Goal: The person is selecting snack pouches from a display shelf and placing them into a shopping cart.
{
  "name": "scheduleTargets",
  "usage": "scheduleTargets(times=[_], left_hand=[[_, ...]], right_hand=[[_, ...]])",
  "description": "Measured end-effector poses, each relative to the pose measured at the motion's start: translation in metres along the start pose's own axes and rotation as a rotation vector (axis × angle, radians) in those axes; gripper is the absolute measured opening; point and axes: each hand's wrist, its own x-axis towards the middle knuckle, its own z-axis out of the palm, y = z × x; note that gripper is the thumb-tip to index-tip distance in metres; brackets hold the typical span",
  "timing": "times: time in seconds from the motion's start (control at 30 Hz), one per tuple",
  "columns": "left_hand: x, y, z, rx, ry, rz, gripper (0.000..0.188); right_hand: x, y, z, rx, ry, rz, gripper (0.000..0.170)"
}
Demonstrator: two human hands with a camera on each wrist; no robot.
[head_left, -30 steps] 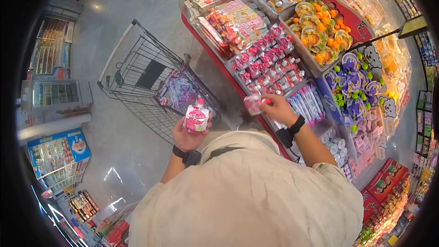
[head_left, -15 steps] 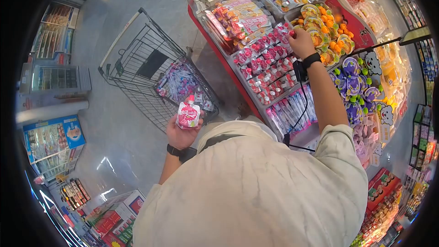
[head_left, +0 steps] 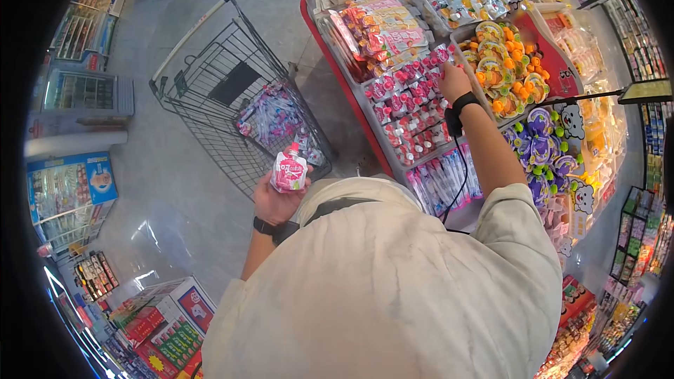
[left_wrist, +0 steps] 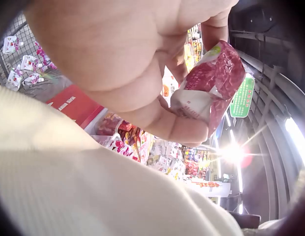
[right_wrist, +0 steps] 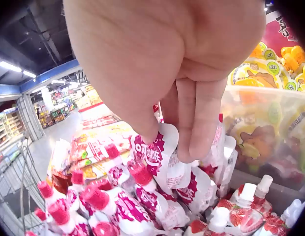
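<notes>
My left hand (head_left: 275, 200) holds a white-and-pink spouted jelly pouch (head_left: 289, 170) upright, its pink cap on top, beside the cart. In the left wrist view the fingers curl around this pouch (left_wrist: 211, 88). My right hand (head_left: 456, 83) reaches into the display bin at its far right corner. The right wrist view shows the thumb and fingers pinching a white-and-magenta spouted pouch (right_wrist: 160, 155) among pink-capped ones (right_wrist: 125, 206). White-capped strawberry pouches (right_wrist: 243, 209) lie just beside them.
A wire shopping cart (head_left: 210, 109) stands left of the display, with a bundle of purple-and-pink packs (head_left: 274, 116) inside. Orange-topped cups (head_left: 495, 63) fill the neighbouring bin behind a clear divider (right_wrist: 265, 118). A black cable (head_left: 460, 179) hangs from my right wrist.
A second ago my right hand held a pink-and-white pouch near the display's front edge; it has since moved up and away into the pouch bin. My left hand keeps its pouch.
</notes>
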Motion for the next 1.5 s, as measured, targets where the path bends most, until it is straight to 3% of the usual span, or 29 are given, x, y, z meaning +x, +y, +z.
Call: scheduleTargets(times=[0.33,0.43,0.53,0.6,0.67,0.73,0.8,0.87,0.9,0.97,1.07,1.13,1.27,1.33,1.4,1.5], left_hand=[[0.005,0.003,-0.004,-0.019,0.008,-0.013,0.066],[0.006,0.004,-0.005,0.072,0.071,-0.008,0.066],[0.008,0.005,0.002,0.046,0.042,-0.032,0.069],[0.017,0.004,0.009,0.187,0.003,-0.013,0.071],[0.034,0.003,0.024,0.236,-0.043,-0.021,0.073],[0.057,0.001,0.033,0.360,-0.118,-0.090,0.076],[0.085,-0.008,0.049,0.361,-0.109,-0.163,0.075],[0.115,-0.027,0.054,0.798,-0.105,-0.144,0.074],[0.129,-0.037,0.055,0.928,-0.110,-0.145,0.076],[0.145,-0.054,0.061,1.082,-0.169,-0.127,0.076],[0.151,-0.068,0.078,1.320,-0.209,-0.088,0.075],[0.149,-0.071,0.090,1.533,-0.176,0.124,0.076],[0.133,-0.061,0.089,1.516,-0.036,0.219,0.071],[0.124,-0.046,0.060,1.269,-0.083,0.110,0.065],[0.102,-0.036,0.045,1.228,-0.054,0.100,0.057],[0.070,-0.022,0.020,1.206,0.153,0.136,0.048]], right_hand=[[0.013,0.010,0.006,-0.162,-0.062,-0.019,0.014],[0.013,0.018,0.016,-0.081,0.041,-0.106,0.018],[-0.019,-0.010,-0.021,-0.082,0.090,-0.066,0.023],[-0.047,-0.019,-0.031,-0.004,0.370,-0.201,0.030],[-0.079,-0.041,-0.044,0.213,0.140,-0.101,0.038],[-0.108,-0.068,-0.052,0.368,-0.085,-0.197,0.044],[-0.138,-0.110,-0.069,0.753,-0.295,-0.121,0.044],[-0.153,-0.137,-0.078,1.082,-0.449,-0.004,0.042],[-0.154,-0.144,-0.075,1.090,-0.429,0.007,0.042],[-0.155,-0.150,-0.069,0.968,-0.458,0.016,0.030],[-0.147,-0.134,-0.057,0.953,-0.418,0.046,0.027],[-0.136,-0.122,-0.068,0.902,-0.398,0.007,0.026],[-0.076,-0.085,-0.088,0.446,0.147,-0.060,0.021],[-0.035,-0.065,-0.091,0.301,0.329,-0.085,0.022],[0.007,-0.040,-0.082,0.144,0.333,-0.138,0.023],[0.046,-0.027,-0.064,0.026,0.226,-0.111,0.024]])
